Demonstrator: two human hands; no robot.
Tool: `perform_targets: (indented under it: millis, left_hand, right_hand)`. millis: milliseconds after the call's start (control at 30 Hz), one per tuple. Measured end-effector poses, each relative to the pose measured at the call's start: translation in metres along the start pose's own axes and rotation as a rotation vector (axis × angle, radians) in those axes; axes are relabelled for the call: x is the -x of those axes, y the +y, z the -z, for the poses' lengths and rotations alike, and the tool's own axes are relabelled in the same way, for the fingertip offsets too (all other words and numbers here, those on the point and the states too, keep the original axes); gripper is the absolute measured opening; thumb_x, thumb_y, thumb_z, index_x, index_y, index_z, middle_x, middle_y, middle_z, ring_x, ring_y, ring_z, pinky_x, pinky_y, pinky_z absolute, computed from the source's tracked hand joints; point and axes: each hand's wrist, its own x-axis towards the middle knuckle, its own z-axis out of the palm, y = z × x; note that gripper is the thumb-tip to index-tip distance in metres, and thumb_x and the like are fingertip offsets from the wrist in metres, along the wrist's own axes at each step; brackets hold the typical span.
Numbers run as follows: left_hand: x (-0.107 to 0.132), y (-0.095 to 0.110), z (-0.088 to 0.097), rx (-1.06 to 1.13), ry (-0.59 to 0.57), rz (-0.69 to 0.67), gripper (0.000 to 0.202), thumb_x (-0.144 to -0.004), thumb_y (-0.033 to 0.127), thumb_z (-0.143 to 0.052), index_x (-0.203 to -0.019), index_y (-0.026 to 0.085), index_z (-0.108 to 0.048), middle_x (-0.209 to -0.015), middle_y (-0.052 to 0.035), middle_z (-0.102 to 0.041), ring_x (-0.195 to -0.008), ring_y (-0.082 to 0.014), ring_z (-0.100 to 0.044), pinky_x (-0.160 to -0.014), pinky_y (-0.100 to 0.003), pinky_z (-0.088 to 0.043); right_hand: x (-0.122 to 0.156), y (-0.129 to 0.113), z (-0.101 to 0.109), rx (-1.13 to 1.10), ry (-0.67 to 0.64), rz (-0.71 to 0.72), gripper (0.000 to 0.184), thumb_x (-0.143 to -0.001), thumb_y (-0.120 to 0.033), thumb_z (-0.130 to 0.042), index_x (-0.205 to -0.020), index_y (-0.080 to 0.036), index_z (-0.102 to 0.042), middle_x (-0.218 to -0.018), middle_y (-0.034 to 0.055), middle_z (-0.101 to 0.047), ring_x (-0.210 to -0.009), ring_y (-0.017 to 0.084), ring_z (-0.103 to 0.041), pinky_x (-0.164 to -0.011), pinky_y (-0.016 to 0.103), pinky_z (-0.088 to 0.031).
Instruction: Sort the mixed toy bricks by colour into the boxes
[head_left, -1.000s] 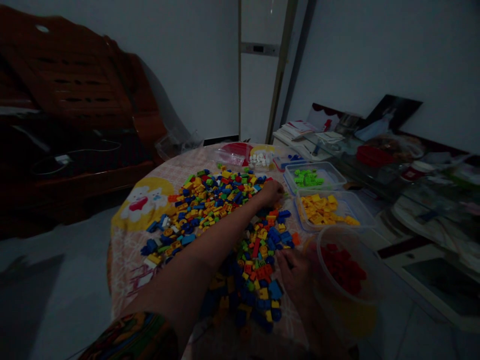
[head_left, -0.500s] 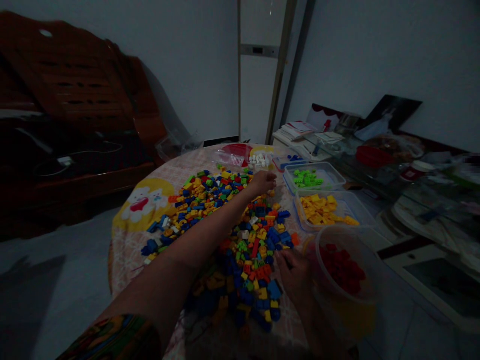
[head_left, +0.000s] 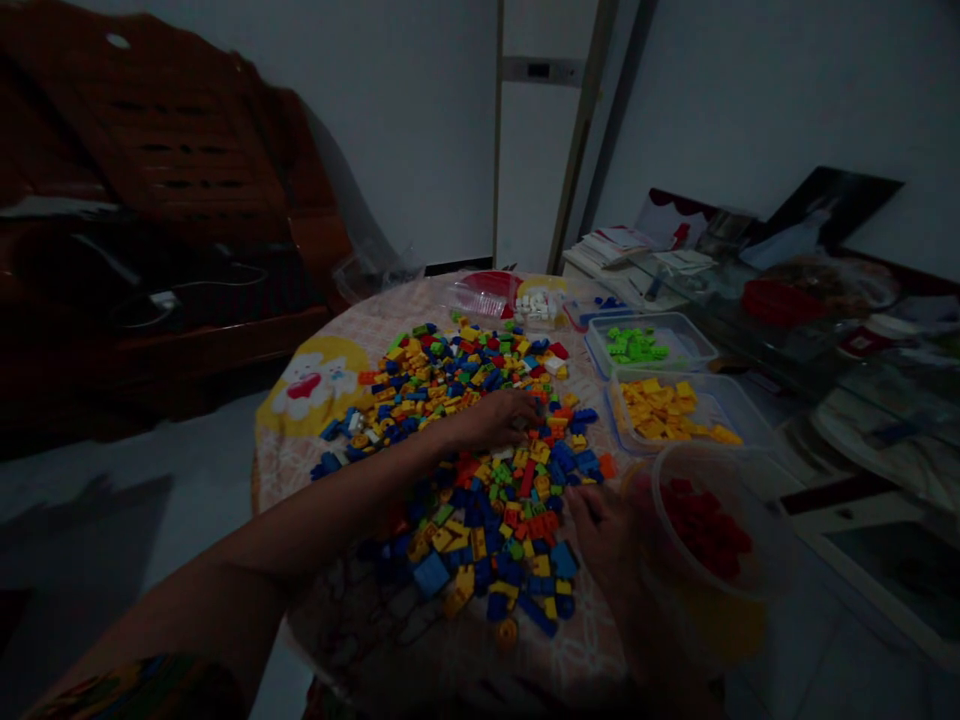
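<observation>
Dim room light falls on a round, cloth-covered counter point(head_left: 296, 460) with loose toy bricks point(head_left: 469, 520) heaped across its middle. Caution: outward movement of the right hand point(head_left: 604, 525) may tip the round tub point(head_left: 757, 500) just beside it, spilling its red bricks point(head_left: 709, 530); a wide sweep may push pieces off the counter. Left hand point(head_left: 499, 418): fingers bent over the heap; grip cannot be determined. Right hand: fingers partly curled at the heap's right side; whether it pinches anything cannot be determined.
</observation>
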Motion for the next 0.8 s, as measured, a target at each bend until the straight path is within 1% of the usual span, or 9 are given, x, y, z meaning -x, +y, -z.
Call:
perform_targets:
  millis: [133, 267, 367, 433, 500, 567, 633, 700, 800]
  left_hand:
    - [0.011, -0.016, 0.009, 0.002, 0.035, 0.063, 0.024, -0.083, 0.020, -0.068, -0.106, 0.019, -0.074, -0.119, -0.0084, -0.069, -0.111, -0.0195, -0.063, -0.096, -0.029, -0.047]
    - [0.020, -0.032, 0.020, -0.044, 0.100, 0.205, 0.019, -0.082, 0.017, -0.065, -0.099, 0.019, -0.075, -0.110, -0.0058, -0.072, -0.105, -0.0184, -0.064, -0.094, -0.028, -0.047]
    - [0.024, -0.037, 0.027, -0.077, 0.165, 0.291, 0.020, -0.082, 0.017, -0.063, -0.098, 0.019, -0.075, -0.108, -0.0049, -0.073, -0.101, -0.0179, -0.065, -0.092, -0.028, -0.048]
    - [0.026, -0.033, 0.030, -0.083, 0.205, 0.318, 0.020, -0.083, 0.018, -0.063, -0.098, 0.018, -0.075, -0.105, -0.0052, -0.073, -0.096, -0.0176, -0.065, -0.089, -0.028, -0.048]
    - [0.026, -0.022, 0.029, -0.077, 0.210, 0.297, 0.017, -0.082, 0.018, -0.064, -0.095, 0.018, -0.076, -0.101, -0.0049, -0.073, -0.092, -0.0170, -0.065, -0.086, -0.027, -0.048]
    - [0.027, -0.007, 0.022, -0.052, 0.153, 0.231, 0.015, -0.083, 0.017, -0.064, -0.091, 0.019, -0.077, -0.096, -0.0039, -0.073, -0.090, -0.0162, -0.065, -0.084, -0.025, -0.048]
    - [0.027, 0.010, 0.011, -0.034, 0.062, 0.167, 0.014, -0.082, 0.016, -0.065, -0.087, 0.020, -0.077, -0.092, -0.0033, -0.073, -0.089, -0.0160, -0.065, -0.083, -0.024, -0.047]
    - [0.028, 0.022, 0.000, -0.055, 0.004, 0.134, 0.014, -0.080, 0.013, -0.065, -0.083, 0.020, -0.077, -0.090, -0.0040, -0.073, -0.090, -0.0170, -0.064, -0.085, -0.025, -0.048]
    - [0.026, 0.025, -0.005, -0.076, 0.000, 0.137, 0.015, -0.081, 0.012, -0.063, -0.083, 0.020, -0.076, -0.092, -0.0053, -0.072, -0.093, -0.0181, -0.064, -0.088, -0.027, -0.049]
  right_hand:
    - [-0.001, -0.001, 0.002, 0.012, -0.019, -0.029, 0.034, -0.095, -0.040, -0.052, -0.071, -0.019, -0.065, -0.066, 0.0016, -0.063, -0.066, 0.016, -0.058, -0.063, 0.026, -0.042]
    - [-0.002, -0.003, 0.003, 0.019, -0.025, -0.040, 0.035, -0.095, -0.041, -0.051, -0.071, -0.019, -0.065, -0.067, 0.0019, -0.064, -0.067, 0.017, -0.059, -0.064, 0.027, -0.043]
    - [-0.002, -0.005, 0.004, 0.011, -0.018, -0.045, 0.035, -0.094, -0.042, -0.050, -0.070, -0.020, -0.064, -0.065, 0.0014, -0.063, -0.066, 0.016, -0.058, -0.063, 0.027, -0.043]
    - [-0.003, -0.007, 0.004, 0.004, -0.026, -0.055, 0.036, -0.094, -0.042, -0.050, -0.068, -0.020, -0.063, -0.064, 0.0009, -0.062, -0.064, 0.016, -0.057, -0.061, 0.026, -0.042]
    - [-0.003, -0.007, 0.005, -0.007, -0.022, -0.059, 0.036, -0.093, -0.042, -0.050, -0.067, -0.020, -0.063, -0.063, 0.0009, -0.062, -0.062, 0.015, -0.057, -0.060, 0.026, -0.042]
    - [-0.003, -0.007, 0.005, -0.013, -0.014, -0.058, 0.035, -0.093, -0.042, -0.051, -0.068, -0.020, -0.064, -0.065, 0.0015, -0.065, -0.064, 0.016, -0.059, -0.062, 0.026, -0.043]
    - [-0.002, -0.006, 0.004, -0.009, -0.006, -0.065, 0.036, -0.093, -0.043, -0.052, -0.069, -0.020, -0.065, -0.066, 0.0020, -0.066, -0.065, 0.016, -0.059, -0.063, 0.027, -0.044]
    - [-0.001, -0.004, 0.004, -0.006, 0.001, -0.076, 0.038, -0.094, -0.045, -0.052, -0.071, -0.019, -0.066, -0.066, 0.0022, -0.066, -0.064, 0.016, -0.060, -0.063, 0.027, -0.044]
    - [0.000, -0.002, 0.003, -0.005, 0.020, -0.063, 0.038, -0.093, -0.047, -0.052, -0.072, -0.019, -0.068, -0.067, 0.0030, -0.067, -0.065, 0.017, -0.061, -0.064, 0.028, -0.046]
